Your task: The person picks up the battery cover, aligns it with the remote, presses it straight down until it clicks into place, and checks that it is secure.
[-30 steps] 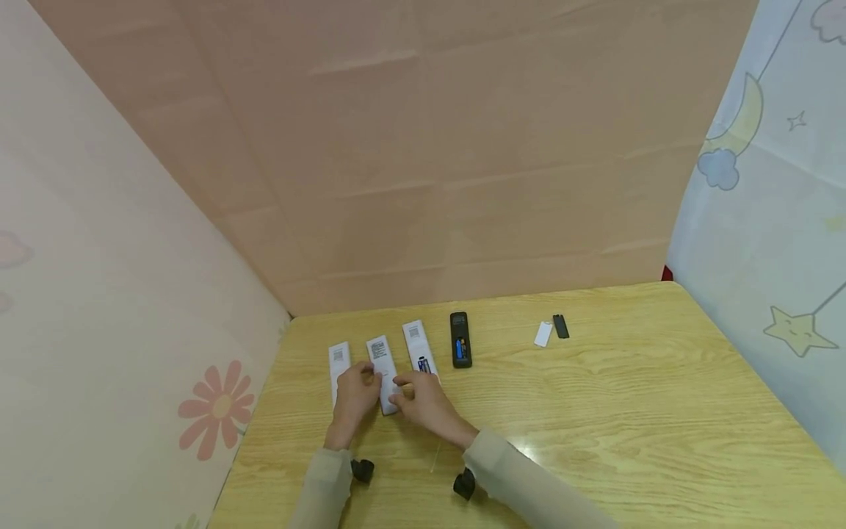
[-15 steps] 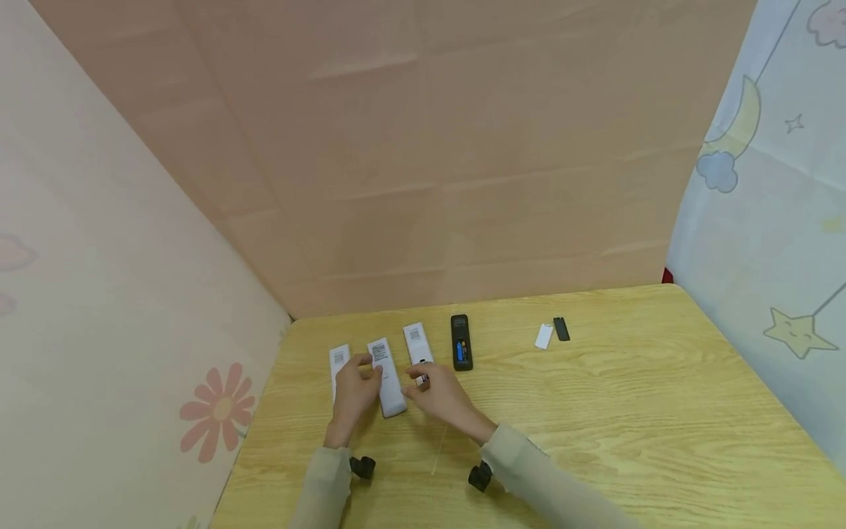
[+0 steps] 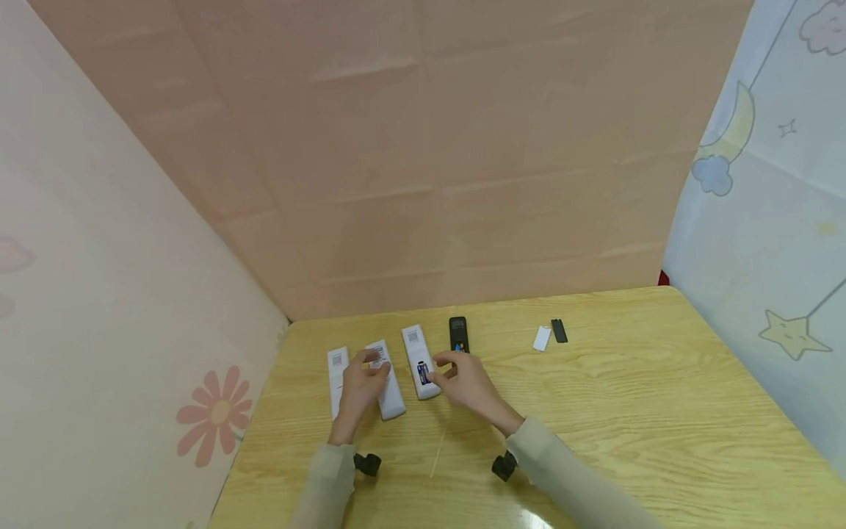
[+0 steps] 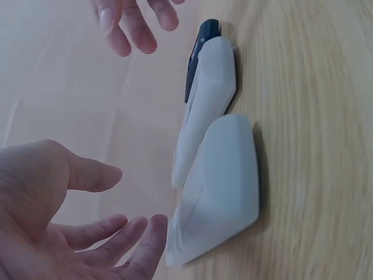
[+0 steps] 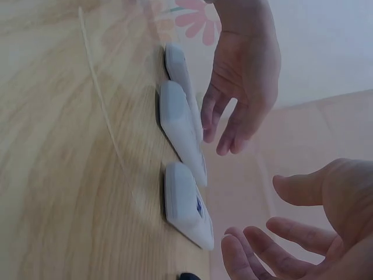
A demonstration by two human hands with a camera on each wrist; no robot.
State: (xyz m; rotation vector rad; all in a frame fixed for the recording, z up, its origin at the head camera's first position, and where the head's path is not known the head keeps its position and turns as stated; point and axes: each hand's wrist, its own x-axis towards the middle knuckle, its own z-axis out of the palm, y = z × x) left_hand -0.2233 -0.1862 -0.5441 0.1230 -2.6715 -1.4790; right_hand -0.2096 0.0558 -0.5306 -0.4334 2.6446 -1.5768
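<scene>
Face down on the table lie three white remote controls and a black one, in a row. My left hand [image 3: 360, 389] hovers over the second white remote [image 3: 393, 400], fingers loosely bent and nothing held; the leftmost white remote [image 3: 336, 364] is partly behind it. Between the hands, the third white remote [image 3: 413, 342] has its battery bay uncovered, with dark blue batteries [image 3: 424, 373] inside. My right hand [image 3: 472, 386] is just right of that remote, thumb and fingers apart around air. It hides the lower part of the black remote [image 3: 458, 328], whose bay is also uncovered.
Toward the back right lie a white battery cover [image 3: 542, 338] and a black battery cover [image 3: 559, 330]. A thin pale strip [image 3: 438, 452] is on the wooden table [image 3: 595, 426] in front of the remotes. A pinkish cloth backdrop [image 3: 423, 184] rises behind the table.
My right hand has moved right, from the second white remote past the third one to the black remote. My left hand has lifted slightly and shifted a little right. The remotes stay put.
</scene>
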